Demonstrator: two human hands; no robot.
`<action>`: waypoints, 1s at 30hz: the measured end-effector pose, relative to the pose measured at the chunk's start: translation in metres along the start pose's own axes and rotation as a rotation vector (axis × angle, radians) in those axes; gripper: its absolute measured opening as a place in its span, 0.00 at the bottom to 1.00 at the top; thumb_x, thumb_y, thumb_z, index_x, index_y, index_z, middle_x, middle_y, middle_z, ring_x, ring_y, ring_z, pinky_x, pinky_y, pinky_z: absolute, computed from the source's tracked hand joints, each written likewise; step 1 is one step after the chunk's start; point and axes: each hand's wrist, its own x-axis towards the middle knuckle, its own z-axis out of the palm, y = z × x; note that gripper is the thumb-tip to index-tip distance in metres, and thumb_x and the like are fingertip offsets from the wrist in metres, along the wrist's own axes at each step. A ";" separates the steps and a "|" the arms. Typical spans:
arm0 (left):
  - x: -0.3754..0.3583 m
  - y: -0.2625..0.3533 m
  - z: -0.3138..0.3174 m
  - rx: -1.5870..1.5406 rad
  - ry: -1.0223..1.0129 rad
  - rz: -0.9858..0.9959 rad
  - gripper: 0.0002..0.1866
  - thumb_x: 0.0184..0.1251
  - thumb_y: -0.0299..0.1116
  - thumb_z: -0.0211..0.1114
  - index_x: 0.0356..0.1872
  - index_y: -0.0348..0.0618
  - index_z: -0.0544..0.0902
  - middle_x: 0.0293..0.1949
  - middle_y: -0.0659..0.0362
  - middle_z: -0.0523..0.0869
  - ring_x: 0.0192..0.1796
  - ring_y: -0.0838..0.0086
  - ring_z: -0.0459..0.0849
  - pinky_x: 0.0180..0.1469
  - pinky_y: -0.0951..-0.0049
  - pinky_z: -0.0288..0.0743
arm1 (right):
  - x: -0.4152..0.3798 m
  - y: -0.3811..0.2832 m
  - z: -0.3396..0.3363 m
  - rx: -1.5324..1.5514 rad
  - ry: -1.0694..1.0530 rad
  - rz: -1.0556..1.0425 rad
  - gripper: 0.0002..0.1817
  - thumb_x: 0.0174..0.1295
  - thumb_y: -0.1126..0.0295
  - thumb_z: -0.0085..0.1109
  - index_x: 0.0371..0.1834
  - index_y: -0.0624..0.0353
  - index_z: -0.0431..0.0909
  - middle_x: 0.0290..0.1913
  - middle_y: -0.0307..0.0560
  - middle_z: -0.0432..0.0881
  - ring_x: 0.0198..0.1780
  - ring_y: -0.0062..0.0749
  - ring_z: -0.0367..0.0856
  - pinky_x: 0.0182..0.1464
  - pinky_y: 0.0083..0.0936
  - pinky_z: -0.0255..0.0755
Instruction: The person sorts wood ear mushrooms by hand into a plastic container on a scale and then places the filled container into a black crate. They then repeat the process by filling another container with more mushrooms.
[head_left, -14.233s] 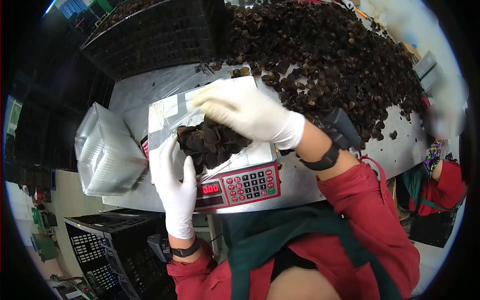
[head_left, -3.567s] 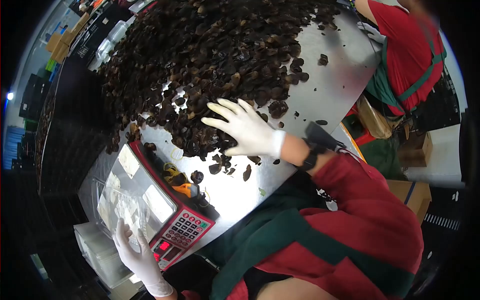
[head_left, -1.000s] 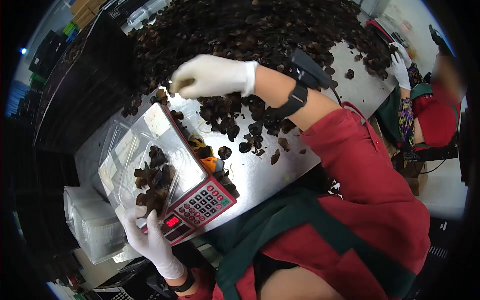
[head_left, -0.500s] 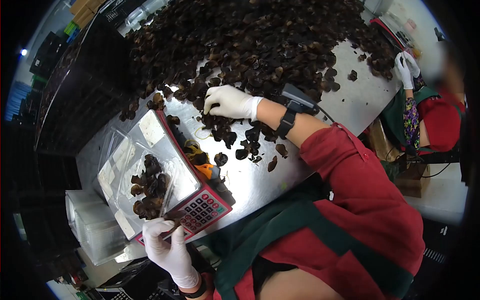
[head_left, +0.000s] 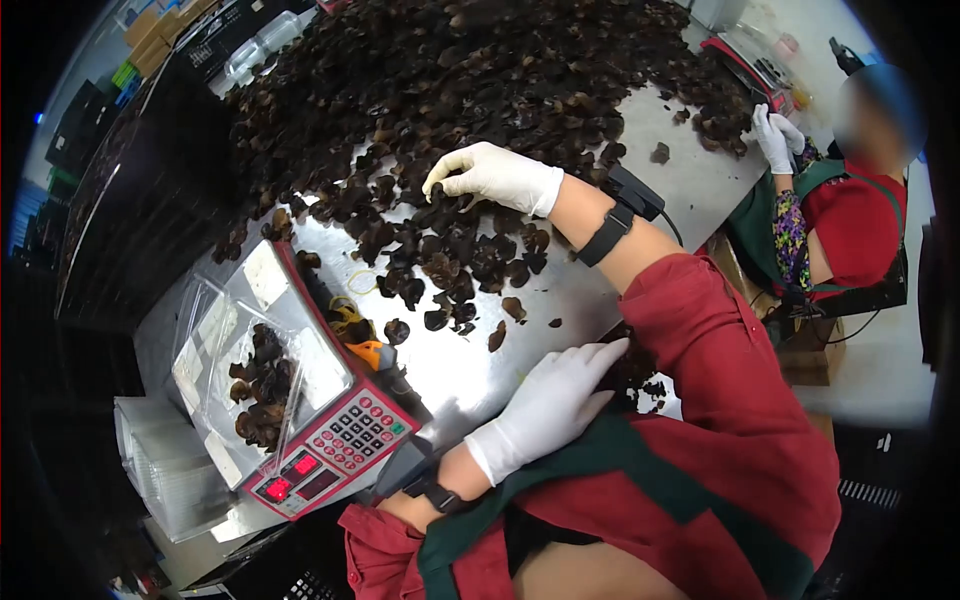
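Note:
My right hand, in a white glove, is over the near edge of a heap of dark, curled, fungus-like pieces, its fingers curled and pinched around a dark piece. My left hand, also gloved, lies by the table's front edge with straight fingers and nothing visible in it. A red scale stands at the left with lit red digits. On it, a clear plastic tray holds several dark pieces. Loose pieces are scattered between the heap and the front edge.
An orange-handled tool and yellow bands lie beside the scale. Stacked clear trays are at the lower left, black crates behind them. At the right, a co-worker has gloved hands near another red scale.
My left hand has moved right, away from the scale, to the front edge. My right hand is raised slightly from the pieces. The scale's red digits have come into view.

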 end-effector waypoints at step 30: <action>-0.149 0.025 -0.045 -0.194 0.517 -0.540 0.13 0.63 0.19 0.64 0.48 0.37 0.83 0.46 0.53 0.89 0.50 0.62 0.88 0.55 0.68 0.79 | -0.146 0.000 -0.005 -0.479 0.086 -0.004 0.09 0.57 0.65 0.66 0.37 0.58 0.85 0.33 0.47 0.87 0.34 0.29 0.84 0.42 0.25 0.76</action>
